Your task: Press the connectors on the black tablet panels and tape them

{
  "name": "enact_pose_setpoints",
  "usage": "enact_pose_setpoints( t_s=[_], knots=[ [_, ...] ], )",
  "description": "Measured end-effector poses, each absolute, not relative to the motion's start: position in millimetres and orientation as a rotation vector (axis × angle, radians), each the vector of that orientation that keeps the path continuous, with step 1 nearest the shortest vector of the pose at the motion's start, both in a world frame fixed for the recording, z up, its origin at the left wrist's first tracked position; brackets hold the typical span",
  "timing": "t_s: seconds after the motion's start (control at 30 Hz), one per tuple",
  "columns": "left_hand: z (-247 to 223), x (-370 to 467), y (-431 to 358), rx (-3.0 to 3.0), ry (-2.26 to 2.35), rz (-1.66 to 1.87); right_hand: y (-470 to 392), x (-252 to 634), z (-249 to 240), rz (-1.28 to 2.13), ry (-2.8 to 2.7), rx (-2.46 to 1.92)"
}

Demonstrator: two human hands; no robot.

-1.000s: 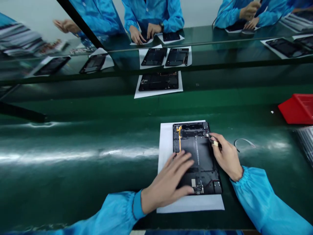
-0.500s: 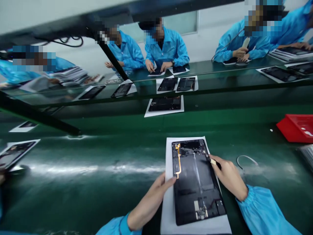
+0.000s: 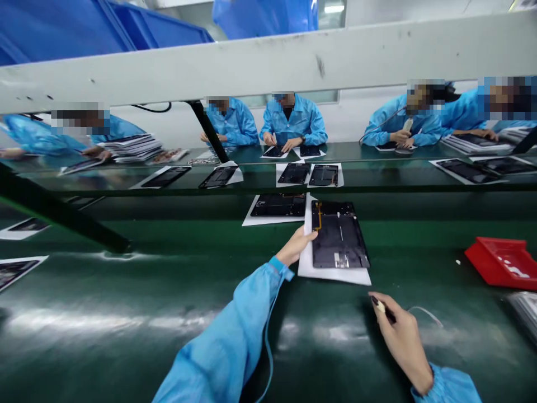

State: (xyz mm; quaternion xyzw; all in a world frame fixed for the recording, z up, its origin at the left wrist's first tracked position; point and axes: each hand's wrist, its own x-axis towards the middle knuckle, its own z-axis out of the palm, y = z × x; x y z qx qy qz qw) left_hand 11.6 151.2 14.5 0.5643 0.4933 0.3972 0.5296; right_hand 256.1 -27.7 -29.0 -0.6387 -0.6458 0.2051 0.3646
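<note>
My left hand (image 3: 298, 246) is stretched far forward, gripping the left edge of an opened black tablet (image 3: 340, 243) and the white sheet (image 3: 334, 273) under it. An orange flex cable (image 3: 318, 215) runs down the tablet's upper left, and a small circuit board shows at its near end. Close behind lies another opened tablet (image 3: 279, 205) on its own white sheet. Nearer to me, my right hand (image 3: 400, 330) is closed around a small black and cream tool (image 3: 380, 305), whose exact kind I cannot make out. That hand is apart from the tablet, over the green bench (image 3: 176, 347).
A red bin (image 3: 499, 262) with white bits stands at the right. A thin white strip (image 3: 428, 314) lies beside my right hand. A slanted dark post (image 3: 67, 210) crosses the left. Behind the raised shelf (image 3: 251, 176), which bears several tablets, co-workers (image 3: 293, 120) in blue sit.
My left hand has pushed the tablet and its sheet away from me, toward the other tablet at the back. My right hand has come off the tablet's right edge, keeping the small tool.
</note>
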Motion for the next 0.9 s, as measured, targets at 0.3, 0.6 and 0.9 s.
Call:
enact_pose_setpoints(
  t_s=[0.3, 0.6, 0.9],
  knots=[
    [2, -26, 248, 1.519, 1.769, 1.245, -30, 250, -36, 0.583, -1.754, -1.648],
    [-12, -173, 255, 1.131, 2.548, 1.101, -29, 246, -51, 0.631, -1.764, -1.618],
    [-23, -202, 280, 0.902, 2.419, 1.105, -24, 250, -53, 0.624, -1.779, -1.592]
  ],
)
